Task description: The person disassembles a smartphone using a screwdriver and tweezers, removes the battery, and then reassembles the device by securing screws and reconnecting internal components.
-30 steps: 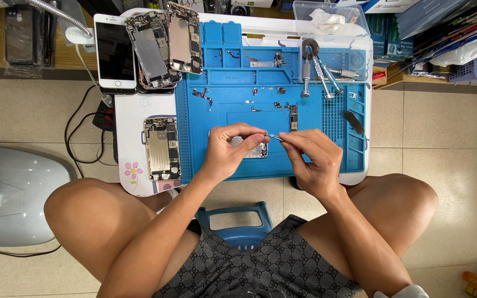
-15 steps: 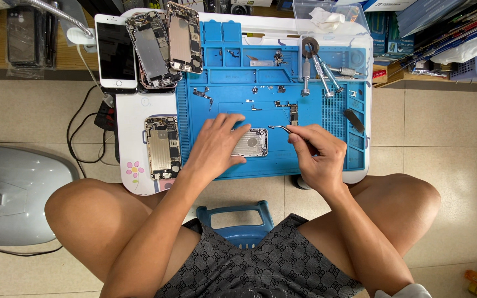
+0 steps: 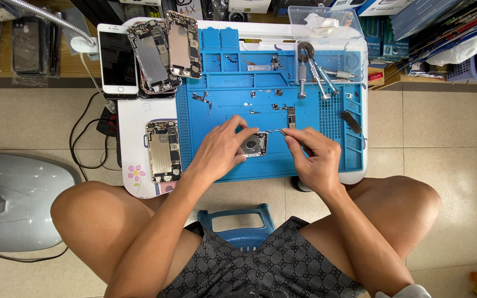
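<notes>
Since the earlier frame the left hand [image 3: 222, 148] has barely shifted: it keeps its fingers spread over the small metal phone part [image 3: 254, 144] in the middle of the blue repair mat [image 3: 216, 110], pinning it flat with the fingertips on its left and upper edges rather than closing around it. Meanwhile the right hand [image 3: 311, 157] has drawn slightly nearer, and the tips of the tweezers [image 3: 278, 131] pinched between its thumb and forefinger now sit just beside the part's upper right corner; whether they touch it cannot be told.

Loose screws and small brackets lie scattered on the mat above the hands. Several screwdrivers [image 3: 311, 74] rest in the mat's upper right section. An opened phone housing [image 3: 163, 150] lies on the white table [image 3: 131, 118] just left of the mat, two more opened housings [image 3: 164, 49] are stacked at the upper left, and a white phone [image 3: 116, 59] with a dark screen lies beside them.
</notes>
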